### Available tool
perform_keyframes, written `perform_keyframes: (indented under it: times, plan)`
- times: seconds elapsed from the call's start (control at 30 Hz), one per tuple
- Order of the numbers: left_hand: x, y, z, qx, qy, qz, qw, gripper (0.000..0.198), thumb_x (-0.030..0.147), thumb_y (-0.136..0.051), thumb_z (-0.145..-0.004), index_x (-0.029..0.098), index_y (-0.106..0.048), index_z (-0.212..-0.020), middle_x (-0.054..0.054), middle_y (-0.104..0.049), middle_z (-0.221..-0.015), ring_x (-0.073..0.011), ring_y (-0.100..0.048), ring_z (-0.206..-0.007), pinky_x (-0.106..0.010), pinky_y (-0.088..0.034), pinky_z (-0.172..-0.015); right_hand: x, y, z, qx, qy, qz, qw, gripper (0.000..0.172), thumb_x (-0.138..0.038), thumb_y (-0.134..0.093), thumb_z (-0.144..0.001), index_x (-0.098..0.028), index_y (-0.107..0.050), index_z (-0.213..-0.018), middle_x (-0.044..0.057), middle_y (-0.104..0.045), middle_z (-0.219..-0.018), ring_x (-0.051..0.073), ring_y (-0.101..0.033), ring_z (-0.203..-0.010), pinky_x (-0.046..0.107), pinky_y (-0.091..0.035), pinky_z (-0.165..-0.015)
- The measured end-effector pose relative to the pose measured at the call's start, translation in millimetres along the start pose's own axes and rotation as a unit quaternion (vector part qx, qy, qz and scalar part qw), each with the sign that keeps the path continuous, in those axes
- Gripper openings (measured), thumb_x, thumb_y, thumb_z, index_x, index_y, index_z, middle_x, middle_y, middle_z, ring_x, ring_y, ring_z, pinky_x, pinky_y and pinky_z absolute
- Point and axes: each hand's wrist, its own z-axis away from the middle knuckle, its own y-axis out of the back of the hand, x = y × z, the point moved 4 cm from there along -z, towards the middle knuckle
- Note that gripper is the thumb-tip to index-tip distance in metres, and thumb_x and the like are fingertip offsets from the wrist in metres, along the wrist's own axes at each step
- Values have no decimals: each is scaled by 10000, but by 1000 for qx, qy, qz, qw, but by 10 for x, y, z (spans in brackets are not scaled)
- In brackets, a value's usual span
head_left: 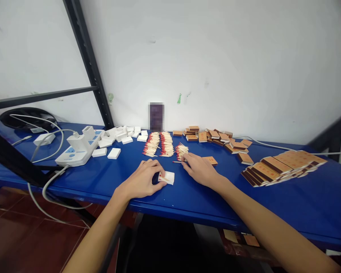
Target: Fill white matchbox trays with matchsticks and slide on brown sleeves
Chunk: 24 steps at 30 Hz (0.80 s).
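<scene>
My left hand [143,180] grips a small white matchbox tray [169,177] between thumb and fingers, on the blue tabletop near its front edge. At least one red-headed match lies inside the tray. Farther right, my right hand [199,168] has its fingertips pinched at a single match [176,162], its red head pointing left. Just beyond those fingertips is a small pile of matches [182,149]. Two larger rows of matches, a left row [151,144] and a right row [166,144], lie behind the tray. An orange-brown matchbox [210,161] is partly hidden behind my right hand.
White trays [113,136] lie heaped at back left, beside a power strip [76,153] with plugs and cables. Brown matchboxes [218,137] are scattered at back right. Stacked matchboxes [278,167] fan out at far right. A dark metal post [86,57] rises at left.
</scene>
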Motion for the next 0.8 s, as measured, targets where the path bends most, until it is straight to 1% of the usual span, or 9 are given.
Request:
perform_keyframes:
  times: [0.1, 0.23, 0.37, 0.43, 0.53, 0.6, 0.67, 0.7, 0.8]
  plan:
    - [-12, -4, 2, 0, 0, 6, 1000, 141, 353, -618, -870, 239, -611, -952, -13, -595, -1014, -218, -539, -998, -378, -392, -899, 6, -3, -19, -1, 4, -10, 1000, 147, -242, -414, -999, -198, -553, -1020, 74, -654, -1059, 206, -612, -930, 309, -418, -766]
    - [-40, -2, -7, 17, -3, 1, 1000, 225, 391, -639, -858, 241, -618, -1023, -25, -609, -1050, -231, -540, -1037, -393, -388, -930, 5, -1, -35, -12, 1, -4, 1000, 168, -240, -400, -1006, -193, -557, -968, 80, -652, -1035, 198, -609, -901, 306, -421, -757]
    - [-32, -1, -21, 14, -12, 3, 1000, 183, 398, -635, -868, 237, -647, -954, -27, -626, -1053, -231, -543, -1044, -405, -380, -961, -22, 3, -23, -11, 0, -1, 1000, 162, -235, -397, -1002, -188, -542, -951, 88, -640, -1013, 203, -602, -878, 310, -414, -729]
    - [-20, -3, -22, 6, -16, 13, 1000, 155, 377, -625, -881, 243, -662, -949, -27, -629, -1066, -225, -544, -1049, -400, -384, -963, -60, 19, -11, 2, 13, -11, 1000, 151, -230, -399, -997, -192, -534, -940, 83, -633, -991, 199, -593, -859, 302, -404, -704]
    - [-8, -8, -20, 1, -25, 23, 999, 125, 352, -618, -894, 257, -674, -952, -22, -630, -1084, -215, -546, -1061, -383, -388, -963, -140, 70, 7, 38, 61, -70, 995, 103, -202, -434, -964, -202, -521, -909, 46, -609, -915, 173, -559, -803, 285, -389, -683]
    - [-5, -11, -16, 4, -30, 30, 999, 105, 341, -614, -900, 258, -659, -944, -13, -634, -1086, -208, -548, -1065, -374, -386, -966, -182, 97, 16, 45, 91, -126, 987, 81, -195, -467, -936, -204, -516, -872, 10, -570, -831, 150, -518, -737, 271, -377, -663]
    - [-12, -7, -10, 11, -22, 38, 999, 111, 349, -623, -893, 243, -614, -923, -6, -641, -1056, -204, -555, -1037, -369, -391, -954, -217, 104, 23, 27, 108, -170, 979, 88, -201, -494, -914, -203, -517, -829, -20, -516, -752, 131, -471, -673, 257, -360, -630]
    - [-18, -3, -6, 14, -14, 41, 999, 148, 367, -637, -881, 233, -581, -908, -3, -643, -1037, -204, -557, -1018, -366, -397, -938, -237, 103, 27, 13, 114, -187, 976, 94, -204, -504, -905, -203, -521, -813, -31, -492, -724, 124, -453, -651, 251, -353, -619]
    - [-48, 26, 13, 23, 9, 43, 999, 326, 458, -701, -806, 220, -491, -881, -7, -642, -1043, -215, -554, -996, -358, -416, -889, -313, 113, 49, -12, 125, -215, 968, 89, -186, -529, -869, -198, -538, -781, -43, -464, -689, 111, -429, -620, 241, -340, -602]
